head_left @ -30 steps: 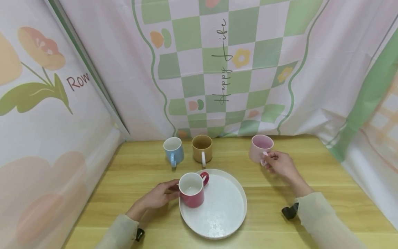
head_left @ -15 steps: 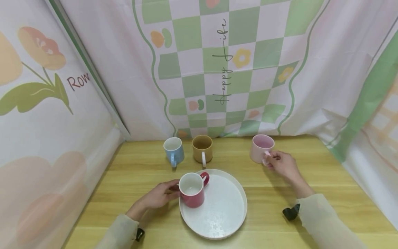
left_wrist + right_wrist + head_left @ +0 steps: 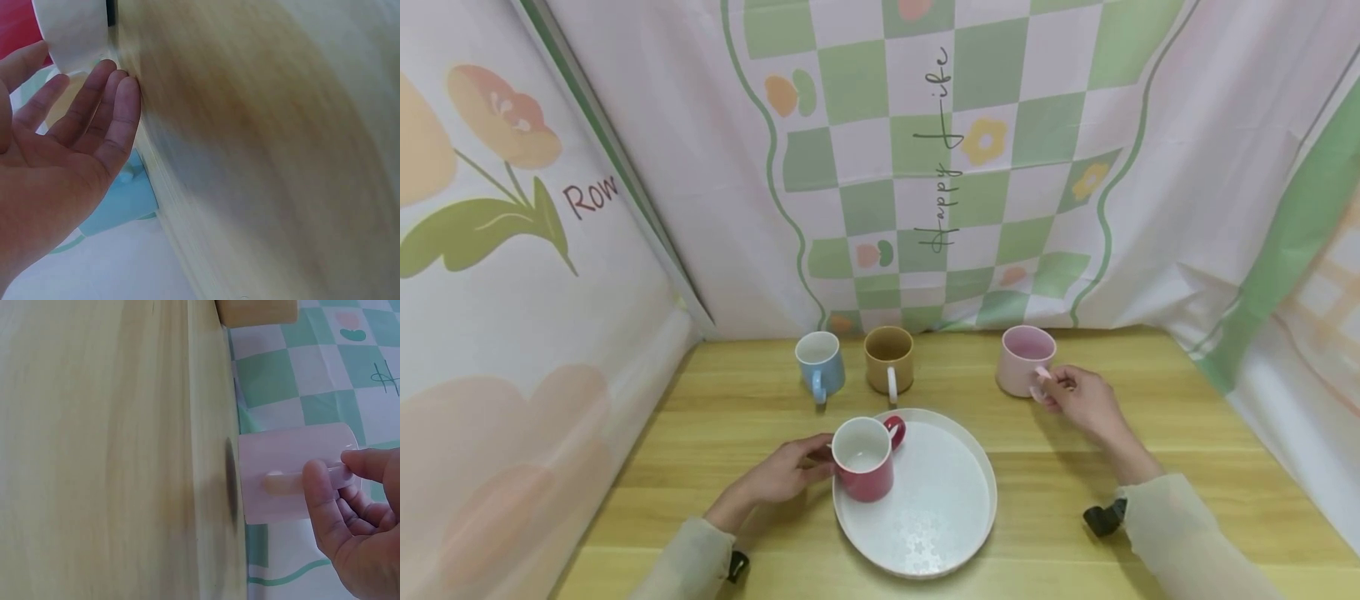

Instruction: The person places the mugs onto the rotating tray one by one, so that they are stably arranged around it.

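Note:
My right hand [image 3: 1081, 398] pinches the handle of a pink mug [image 3: 1018, 371] at the back right. In the right wrist view, thumb and forefinger meet across that handle [image 3: 284, 483], and the mug's base is right at the table surface. A red mug [image 3: 865, 479] with a white inside stands on the left part of a round white tray [image 3: 940, 500], its red handle turned to the back right. Beside it my left hand [image 3: 782, 471] has its fingertips right at the mug and the tray rim; the left wrist view shows relaxed, bent fingers [image 3: 122, 119] with an uncovered palm.
Behind the tray stand a light blue mug [image 3: 822, 367] and a mustard-brown mug [image 3: 880, 371] with a white handle. Patterned cloth [image 3: 910, 208] hangs along the back edge of the wooden table [image 3: 737, 433], and more cloth closes off both sides.
The pink mug first shifts slightly right, then left and a little nearer, with my right hand still on its handle. My left hand, the red mug and the tray stay in place.

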`<action>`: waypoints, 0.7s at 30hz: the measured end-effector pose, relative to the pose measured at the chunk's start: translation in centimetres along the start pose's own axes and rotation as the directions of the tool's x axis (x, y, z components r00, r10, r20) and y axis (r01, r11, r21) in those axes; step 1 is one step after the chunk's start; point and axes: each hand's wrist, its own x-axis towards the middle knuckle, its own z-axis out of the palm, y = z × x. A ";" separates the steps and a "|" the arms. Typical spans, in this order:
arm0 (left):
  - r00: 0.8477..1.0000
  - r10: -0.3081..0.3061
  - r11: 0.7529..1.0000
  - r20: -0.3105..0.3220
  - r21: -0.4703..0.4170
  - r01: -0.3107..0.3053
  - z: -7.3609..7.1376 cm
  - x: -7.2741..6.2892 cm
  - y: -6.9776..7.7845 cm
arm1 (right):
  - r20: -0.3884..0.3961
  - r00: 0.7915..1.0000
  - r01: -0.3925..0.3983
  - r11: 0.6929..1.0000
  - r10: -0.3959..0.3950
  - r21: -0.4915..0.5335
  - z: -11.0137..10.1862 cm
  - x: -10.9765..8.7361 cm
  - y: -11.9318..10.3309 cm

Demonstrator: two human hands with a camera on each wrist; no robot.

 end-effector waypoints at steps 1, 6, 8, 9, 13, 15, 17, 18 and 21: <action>1.000 0.001 1.000 0.000 -0.001 -0.001 0.0 0.0 0.0 | 0.006 1.000 -0.002 1.000 0.002 0.007 0.0 -0.1 -0.2; 1.000 0.007 1.000 -0.002 -0.004 -0.007 0.0 0.0 0.0 | 0.019 1.000 -0.002 1.000 0.002 0.028 0.0 -0.5 -0.9; 1.000 0.008 1.000 -0.002 -0.003 -0.008 0.0 0.0 -0.1 | 0.026 1.000 0.004 0.999 -0.005 0.042 0.0 -0.6 -1.1; 1.000 0.008 1.000 -0.002 -0.003 -0.008 0.0 0.0 -0.1 | 0.031 0.999 0.007 0.998 -0.009 0.055 0.0 -0.6 -1.3; 1.000 0.008 1.000 -0.002 -0.005 -0.008 0.0 0.0 0.0 | 0.065 0.998 0.013 0.992 -0.021 0.122 -0.1 -1.0 -1.9; 1.000 0.006 1.000 -0.003 -0.006 -0.006 0.0 0.0 0.0 | 0.081 0.996 0.013 0.989 -0.025 0.147 -0.1 -1.2 -2.2; 1.000 0.006 1.000 -0.002 -0.007 -0.006 0.0 -0.1 0.1 | 0.098 0.995 0.011 0.987 -0.027 0.160 -0.1 -1.5 -2.5; 1.000 0.006 1.000 -0.002 -0.006 -0.006 0.0 -0.1 0.1 | 0.103 0.994 0.013 0.988 -0.029 0.157 -0.1 -1.6 -2.7; 1.000 0.006 1.000 0.000 -0.005 -0.006 0.0 -0.1 0.2 | 0.115 0.992 0.025 0.989 -0.043 0.149 0.0 -1.9 -3.2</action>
